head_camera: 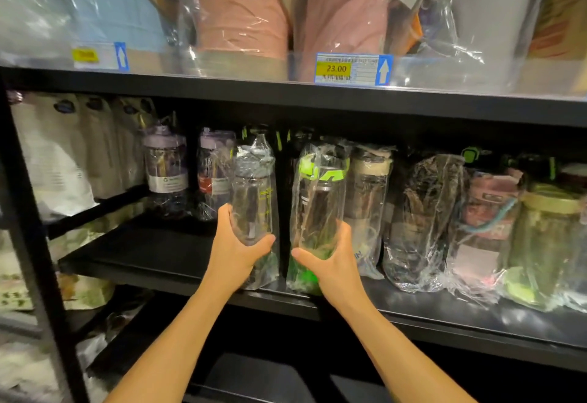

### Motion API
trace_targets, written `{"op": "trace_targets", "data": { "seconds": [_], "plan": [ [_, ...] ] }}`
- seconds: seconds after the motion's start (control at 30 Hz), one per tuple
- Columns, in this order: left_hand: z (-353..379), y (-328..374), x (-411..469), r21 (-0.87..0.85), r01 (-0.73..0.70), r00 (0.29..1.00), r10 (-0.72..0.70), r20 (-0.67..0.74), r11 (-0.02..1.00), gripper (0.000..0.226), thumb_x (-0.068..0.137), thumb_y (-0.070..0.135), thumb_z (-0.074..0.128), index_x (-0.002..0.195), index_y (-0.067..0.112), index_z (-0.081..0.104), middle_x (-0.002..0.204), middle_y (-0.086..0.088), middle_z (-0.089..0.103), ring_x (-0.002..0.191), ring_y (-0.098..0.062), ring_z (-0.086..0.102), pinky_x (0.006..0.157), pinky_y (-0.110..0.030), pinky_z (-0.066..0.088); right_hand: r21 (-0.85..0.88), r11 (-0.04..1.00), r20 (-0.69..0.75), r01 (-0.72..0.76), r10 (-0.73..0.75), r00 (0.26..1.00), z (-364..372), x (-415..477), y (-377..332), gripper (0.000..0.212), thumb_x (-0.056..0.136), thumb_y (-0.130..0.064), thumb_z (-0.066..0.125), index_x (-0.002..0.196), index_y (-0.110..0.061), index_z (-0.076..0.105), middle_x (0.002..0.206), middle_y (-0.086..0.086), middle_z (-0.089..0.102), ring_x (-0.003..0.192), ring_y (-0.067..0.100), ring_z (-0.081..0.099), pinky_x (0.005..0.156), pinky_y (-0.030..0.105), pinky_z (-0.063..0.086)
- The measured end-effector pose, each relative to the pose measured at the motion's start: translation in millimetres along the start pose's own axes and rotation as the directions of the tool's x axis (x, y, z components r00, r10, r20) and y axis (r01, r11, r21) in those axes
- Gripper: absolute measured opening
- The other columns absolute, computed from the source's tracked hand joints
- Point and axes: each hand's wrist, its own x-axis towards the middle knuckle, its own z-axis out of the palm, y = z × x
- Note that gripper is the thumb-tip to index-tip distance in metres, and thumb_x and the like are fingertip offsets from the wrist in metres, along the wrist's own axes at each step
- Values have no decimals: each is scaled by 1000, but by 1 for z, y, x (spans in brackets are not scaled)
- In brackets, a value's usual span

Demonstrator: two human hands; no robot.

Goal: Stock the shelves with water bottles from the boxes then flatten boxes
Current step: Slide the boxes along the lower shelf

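Around left bottle [252, 199] and right bottle [317, 202], fingers [345, 235] curl.

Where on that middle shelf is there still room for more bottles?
Bare shelf lies left of the clear bottle in the left hand, in front of the purple-lidded bottles. Right of the green-lidded bottle, wrapped bottles stand packed.

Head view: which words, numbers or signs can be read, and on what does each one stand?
"23.00": yellow field of the right price tag on the upper shelf.
White up arrow: blue end of that tag.
Left price tag: blurred, unreadable.
Bottle labels: too small to read.
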Motion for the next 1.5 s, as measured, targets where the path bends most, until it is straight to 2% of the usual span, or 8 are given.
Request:
{"op": "trace_targets", "data": {
  "seconds": [0.13,0.27,0.43,0.57,0.93,1.17,1.37,1.5],
  "plan": [
    [3,-8,12,27,-10,1000,10,-6,1000,90,85,26,86,151,30,26,130,29,43,103,20,48,102,-17,36,-13,1000,17,-16,16,1000,4,16,7,114,85,-41,85,165,-23,4,173,-4,10,157,15,15,112,26,21],
    [4,-16,26,35,-8,1000,8,-1,999,85,82,30,89,146,29,32,134,22,50,119,13,52,102,-16,42,-24,998,9,-57,57,998,6,29,12,112,85,-44,84,164,-16,10,167,-2,22,155,18,21,110,26,25],
    [12,-21,39,52,-11,1000,12,-20,999,70,81,24,89,132,24,40,121,12,59,106,8,60,89,-14,48,-131,984,-84,-122,111,990,13,44,15,60,82,-45,88,108,-14,44,114,3,55,104,21,58,80,32,49],
    [18,-25,49,23,10,999,-10,-31,1000,63,81,22,89,125,22,44,118,9,61,103,6,63,84,-13,48,-206,967,-114,-150,129,985,18,52,17,57,82,-52,85,99,-19,42,113,12,58,104,29,61,87,44,54],
    [15,-18,50,62,105,994,-107,22,992,71,78,37,91,127,19,42,127,2,60,115,-17,63,99,-39,54,-404,900,-183,-160,92,979,19,35,7,95,78,-70,78,136,-11,31,125,4,51,120,30,57,84,38,48],
    [4,-32,31,152,181,976,-197,94,972,115,87,60,74,167,23,0,174,5,5,159,-20,15,128,-46,22,-670,739,-175,-70,-66,982,22,24,12,92,82,-86,55,138,-17,35,127,-1,53,122,24,55,88,39,53],
    [-1,-34,26,339,117,992,-125,1,934,78,87,43,81,150,25,39,150,3,48,132,-18,49,103,-35,43,-840,541,-247,-30,-333,910,25,18,19,76,88,-81,47,127,-16,47,109,-1,48,96,22,59,55,30,40],
    [-4,-32,27,337,116,992,-128,16,934,72,84,43,85,142,29,44,137,10,55,120,-14,53,99,-36,46,-776,630,-301,-33,-324,897,24,18,20,84,88,-70,64,143,-12,39,122,3,46,83,21,59,53,31,43]
  ]
}}
